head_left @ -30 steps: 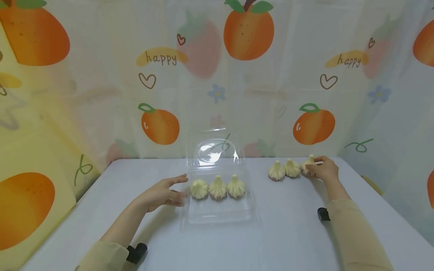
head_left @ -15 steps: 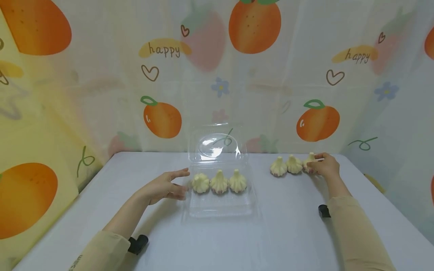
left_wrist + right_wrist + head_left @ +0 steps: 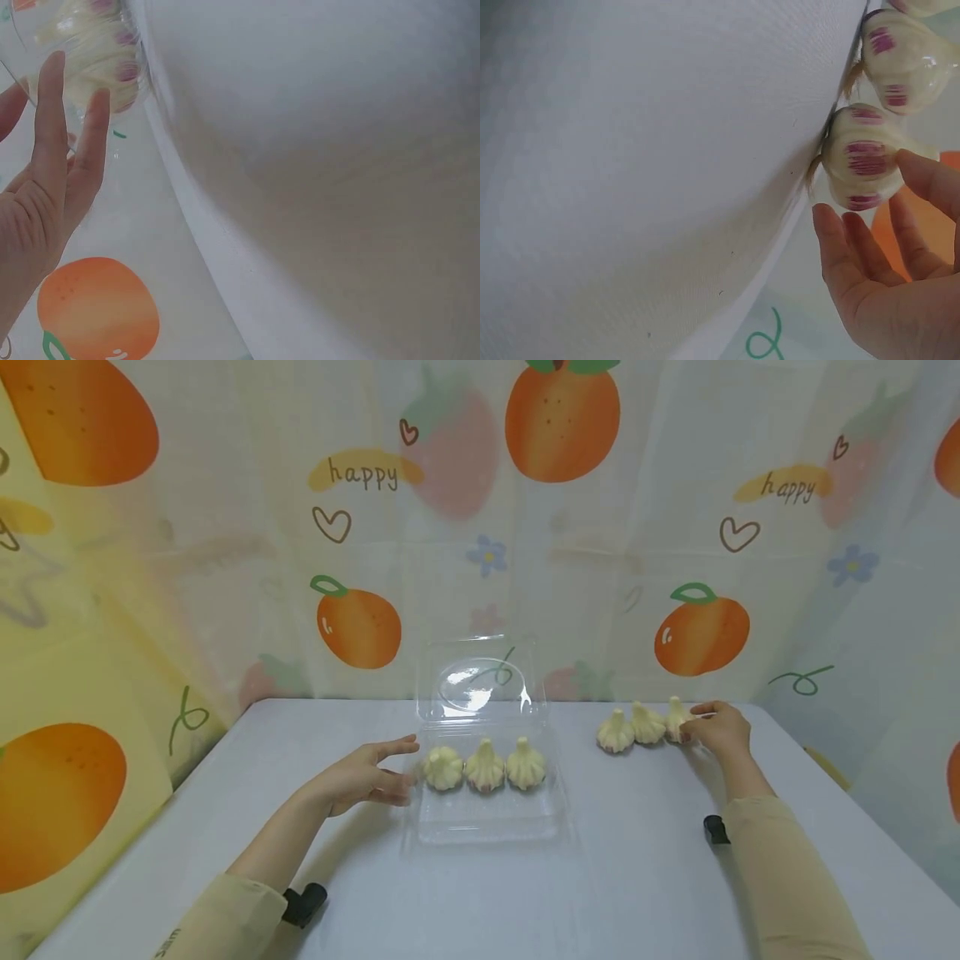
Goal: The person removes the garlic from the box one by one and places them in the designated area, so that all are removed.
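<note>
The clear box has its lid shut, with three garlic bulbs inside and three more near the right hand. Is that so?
Not quite: the head view shows the lid open, standing up behind the clear box. The three garlic bulbs inside and three more bulbs near the right hand are right.

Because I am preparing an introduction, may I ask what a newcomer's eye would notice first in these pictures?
Probably the large printed oranges on the backdrop, behind the white table. Next, perhaps the open clear box near the table's middle, holding three garlic bulbs in a row, with the left hand beside it. Then the right hand at the rightmost of three more bulbs, toward the table's far right.
</note>
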`<state>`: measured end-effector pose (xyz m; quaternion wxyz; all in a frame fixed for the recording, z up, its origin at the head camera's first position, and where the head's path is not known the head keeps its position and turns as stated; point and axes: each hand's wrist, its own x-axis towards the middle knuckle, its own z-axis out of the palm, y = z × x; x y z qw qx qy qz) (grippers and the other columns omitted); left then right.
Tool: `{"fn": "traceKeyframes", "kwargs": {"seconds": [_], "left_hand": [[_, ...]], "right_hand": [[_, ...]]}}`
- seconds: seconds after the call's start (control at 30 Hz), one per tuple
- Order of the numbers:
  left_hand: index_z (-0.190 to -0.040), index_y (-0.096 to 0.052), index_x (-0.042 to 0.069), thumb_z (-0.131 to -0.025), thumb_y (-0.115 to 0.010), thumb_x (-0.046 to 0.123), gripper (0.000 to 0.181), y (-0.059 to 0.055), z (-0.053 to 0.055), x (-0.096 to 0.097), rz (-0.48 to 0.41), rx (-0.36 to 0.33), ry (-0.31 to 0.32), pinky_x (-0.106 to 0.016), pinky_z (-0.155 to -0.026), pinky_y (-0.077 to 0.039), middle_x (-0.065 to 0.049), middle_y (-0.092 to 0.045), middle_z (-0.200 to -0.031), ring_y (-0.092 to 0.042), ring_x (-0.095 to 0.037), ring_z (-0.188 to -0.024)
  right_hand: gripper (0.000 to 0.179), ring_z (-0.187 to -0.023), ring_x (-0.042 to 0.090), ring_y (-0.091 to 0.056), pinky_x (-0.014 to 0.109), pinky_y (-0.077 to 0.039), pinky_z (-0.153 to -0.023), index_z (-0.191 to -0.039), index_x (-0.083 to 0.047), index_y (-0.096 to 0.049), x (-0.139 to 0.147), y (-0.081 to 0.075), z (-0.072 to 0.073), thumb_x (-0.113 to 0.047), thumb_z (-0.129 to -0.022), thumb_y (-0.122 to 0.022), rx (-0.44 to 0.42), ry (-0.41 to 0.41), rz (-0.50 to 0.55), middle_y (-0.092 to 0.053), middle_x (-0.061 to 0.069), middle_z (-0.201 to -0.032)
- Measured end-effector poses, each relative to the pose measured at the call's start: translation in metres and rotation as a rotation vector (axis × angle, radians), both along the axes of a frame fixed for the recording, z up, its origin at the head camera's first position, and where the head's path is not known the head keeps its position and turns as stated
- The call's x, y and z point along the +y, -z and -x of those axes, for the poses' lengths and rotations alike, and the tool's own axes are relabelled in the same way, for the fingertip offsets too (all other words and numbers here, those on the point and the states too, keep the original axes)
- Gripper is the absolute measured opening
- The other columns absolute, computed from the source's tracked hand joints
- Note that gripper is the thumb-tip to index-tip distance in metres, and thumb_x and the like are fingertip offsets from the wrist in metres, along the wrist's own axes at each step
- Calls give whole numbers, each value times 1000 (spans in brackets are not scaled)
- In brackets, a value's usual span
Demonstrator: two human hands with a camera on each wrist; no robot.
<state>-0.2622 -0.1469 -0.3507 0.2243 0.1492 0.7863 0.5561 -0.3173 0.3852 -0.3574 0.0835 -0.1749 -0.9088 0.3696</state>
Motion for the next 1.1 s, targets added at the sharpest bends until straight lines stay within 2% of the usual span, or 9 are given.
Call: {"fn": "traceKeyframes", "kwargs": {"seconds": [0.17, 0.4, 0.57, 0.73, 0.83, 0.93, 1.0, 1.1], "left_hand": [[-154, -27, -1, -91, -61, 2, 72, 1, 0, -1, -4, 5, 6, -37, -94, -61, -10, -7, -169, -60, -35, -123], [-154, -27, -1, -91, -62, 2, 72, 4, 1, -2, -13, -12, 1, -37, -94, -61, -8, -6, -169, -54, -40, -130], [-154, -27, -1, -91, -62, 2, 72, 5, 2, -3, -12, -10, 4, -38, -94, -61, -8, -6, -169, -54, -40, -130], [-154, -27, -1, -91, -63, 2, 73, 5, 2, -3, -11, -8, 2, -38, -94, -61, -9, -6, -169, -55, -39, -128], [-154, -27, -1, -91, -63, 3, 73, 5, 2, -3, -12, -9, 0, -37, -94, -61, -9, -6, -169, -55, -40, -128], [-154, -28, 0, -91, -63, 3, 72, 4, 2, -2, -14, -13, 0, -37, -94, -61, -8, -6, -169, -53, -40, -130], [-154, -28, 0, -91, -63, 3, 72, 4, 2, -2, -15, -14, -2, -37, -94, -61, -8, -7, -169, -52, -40, -131], [-154, -28, 0, -91, -63, 3, 72, 4, 2, -2, -17, -15, -5, -38, -94, -61, -8, -7, -169, -50, -41, -133]], "right_hand": [[51, -109, 40, -50, 28, -41, -71, -128, 5, -56, -1, 0, 1, -16, -83, -68, 16, 2, -16, -56, 31, -132], [49, -104, 39, -53, 27, -40, -69, -125, 6, -57, -3, 2, 1, -14, -81, -66, 52, -8, -35, -61, 31, -125], [49, -104, 37, -52, 27, -40, -69, -126, 6, -57, -5, 0, 0, -14, -82, -64, 40, -5, -23, -60, 31, -126], [48, -103, 37, -52, 28, -40, -69, -126, 6, -57, -7, -3, -1, -22, -87, -60, 35, 14, -12, -59, 30, -124], [50, -107, 38, -52, 29, -42, -69, -129, 5, -55, -8, -5, -1, -28, -91, -58, 43, 55, 19, -57, 29, -129], [53, -120, 40, -51, 35, -49, -78, -134, 2, -52, -8, -6, 2, -33, -95, -56, 99, 124, 73, -52, 27, -141], [52, -130, 41, -47, 43, -51, -93, -136, 0, -52, -10, -8, 4, -33, -96, -55, 178, 174, 110, -49, 24, -147], [46, -138, 39, -44, 51, -42, -113, -133, -2, -55, -15, -12, 6, -27, -95, -56, 342, 232, 161, -50, 20, -148]]}}
